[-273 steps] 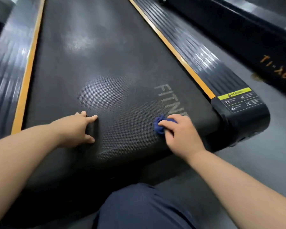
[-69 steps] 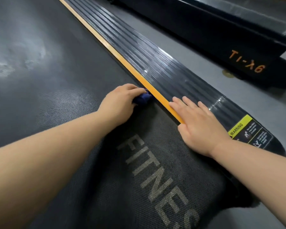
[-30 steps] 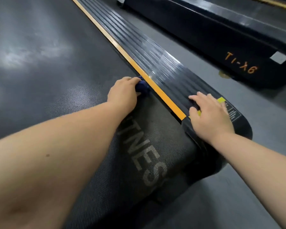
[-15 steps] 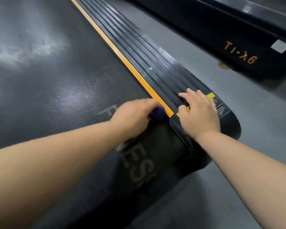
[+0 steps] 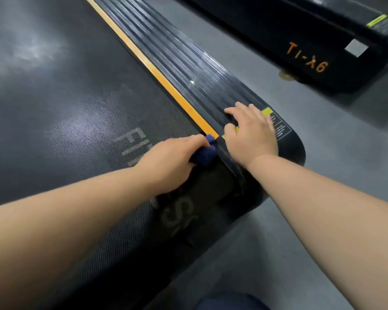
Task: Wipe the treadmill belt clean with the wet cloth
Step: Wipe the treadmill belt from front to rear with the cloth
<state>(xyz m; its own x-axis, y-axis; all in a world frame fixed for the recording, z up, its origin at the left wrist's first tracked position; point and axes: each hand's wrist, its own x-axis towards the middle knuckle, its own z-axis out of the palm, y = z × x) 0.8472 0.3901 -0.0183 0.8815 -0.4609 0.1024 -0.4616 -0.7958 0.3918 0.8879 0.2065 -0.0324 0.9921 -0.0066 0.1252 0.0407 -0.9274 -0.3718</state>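
My left hand (image 5: 169, 158) grips the blue cloth (image 5: 204, 155) on the belt (image 5: 65, 97); my right hand (image 5: 252, 136) lies seemingly flat on the side rail (image 5: 188, 70).

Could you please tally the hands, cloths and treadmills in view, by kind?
Hands: 2, left hand and right hand
Cloths: 1, blue cloth, gripped by the left hand
Treadmills: 2, near treadmill and neighbouring treadmill
Total: 5
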